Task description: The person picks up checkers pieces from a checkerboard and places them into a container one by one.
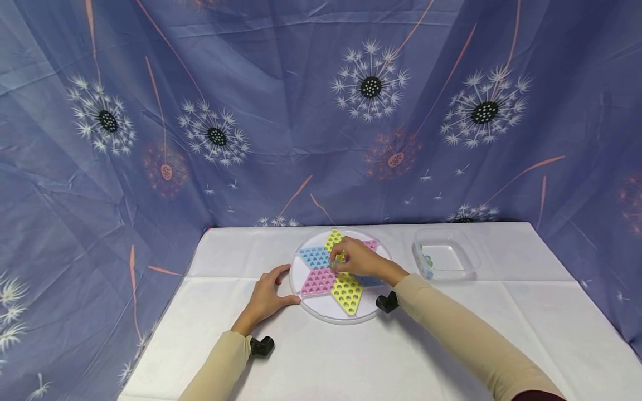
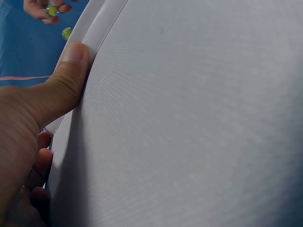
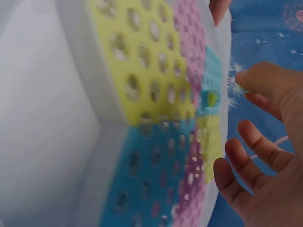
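Observation:
A round white Chinese checkers board (image 1: 321, 307) with a star of yellow, pink and blue holes lies on the table. My left hand (image 1: 267, 295) grips its left rim, thumb near the front and fingers further back. Over the middle of the star, my right hand (image 1: 358, 257) pinches a small green-yellow marble (image 2: 53, 10) between thumb and forefinger, its other fingers loose. Another green-yellow marble (image 3: 211, 98) sits on the board, on a blue part of the star in the right wrist view. My right fingers hide part of the star in the head view.
To the right of the board stands a clear plastic box (image 1: 468, 259), with several green and blue marbles (image 1: 427, 262) along its left side. White cloth (image 1: 311, 362) covers the table. A blue dandelion-print curtain (image 1: 301, 111) hangs behind it and on the left.

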Available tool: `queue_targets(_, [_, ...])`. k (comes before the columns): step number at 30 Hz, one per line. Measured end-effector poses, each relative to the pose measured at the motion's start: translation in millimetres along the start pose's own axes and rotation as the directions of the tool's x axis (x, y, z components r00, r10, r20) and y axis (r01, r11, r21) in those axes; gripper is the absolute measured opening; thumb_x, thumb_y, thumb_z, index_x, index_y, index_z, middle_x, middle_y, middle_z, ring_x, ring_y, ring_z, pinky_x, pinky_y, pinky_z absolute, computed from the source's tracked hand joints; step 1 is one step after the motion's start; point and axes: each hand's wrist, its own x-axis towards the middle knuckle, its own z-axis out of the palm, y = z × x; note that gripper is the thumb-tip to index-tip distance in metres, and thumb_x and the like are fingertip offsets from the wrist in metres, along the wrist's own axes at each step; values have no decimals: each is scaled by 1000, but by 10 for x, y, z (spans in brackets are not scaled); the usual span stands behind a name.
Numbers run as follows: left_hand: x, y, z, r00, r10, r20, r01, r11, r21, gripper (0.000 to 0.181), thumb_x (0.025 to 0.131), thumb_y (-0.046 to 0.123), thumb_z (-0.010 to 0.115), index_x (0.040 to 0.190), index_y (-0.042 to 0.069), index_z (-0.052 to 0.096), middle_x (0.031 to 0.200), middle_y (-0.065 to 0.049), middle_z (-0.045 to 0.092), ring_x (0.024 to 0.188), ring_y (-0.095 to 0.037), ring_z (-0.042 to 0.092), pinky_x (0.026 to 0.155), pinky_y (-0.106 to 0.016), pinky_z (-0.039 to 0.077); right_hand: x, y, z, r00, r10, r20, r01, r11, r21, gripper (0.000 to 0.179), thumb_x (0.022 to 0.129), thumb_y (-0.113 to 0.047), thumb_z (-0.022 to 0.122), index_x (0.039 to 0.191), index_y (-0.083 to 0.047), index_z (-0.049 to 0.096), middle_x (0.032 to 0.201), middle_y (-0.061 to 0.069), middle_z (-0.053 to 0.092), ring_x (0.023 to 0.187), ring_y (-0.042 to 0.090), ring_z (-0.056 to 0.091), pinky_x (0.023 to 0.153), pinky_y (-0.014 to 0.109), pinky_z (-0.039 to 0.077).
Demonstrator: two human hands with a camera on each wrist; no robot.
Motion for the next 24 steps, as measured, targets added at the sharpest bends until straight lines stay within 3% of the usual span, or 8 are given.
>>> queue_targets(6, [-8,22,-11,1000,-2,3,2,1000,-1,96,70,36,96,150,10,51,98,-3,52,87,-19,41,80,-38,37,9,-71,-196,997,-54,-59,56,998,41,9,92,-13,75,101,-14,74,111,11,62,97,36,61,84,45,52])
queue_targets(11, [-12,35,-18,1000,-4,5,4,1000,-10,95,70,35,96,151,10,51,98,-4,52,86,-19,40,80,-39,37,46,-91,-297,995,-56,-80,60,997,40,11,94,-16,74,105,-14,74,112,4,61,102,30,60,87,44,51])
queue_targets(24, [-17,35,-13,1000,2,1,-2,1000,-5,95,70,35,96,150,9,51,98,-5,52,86,-19,41,80,-39,38,51,-146,-316,995,-24,-100,28,999,34,13,94,-18,74,106,-13,74,112,4,60,99,23,57,87,42,51])
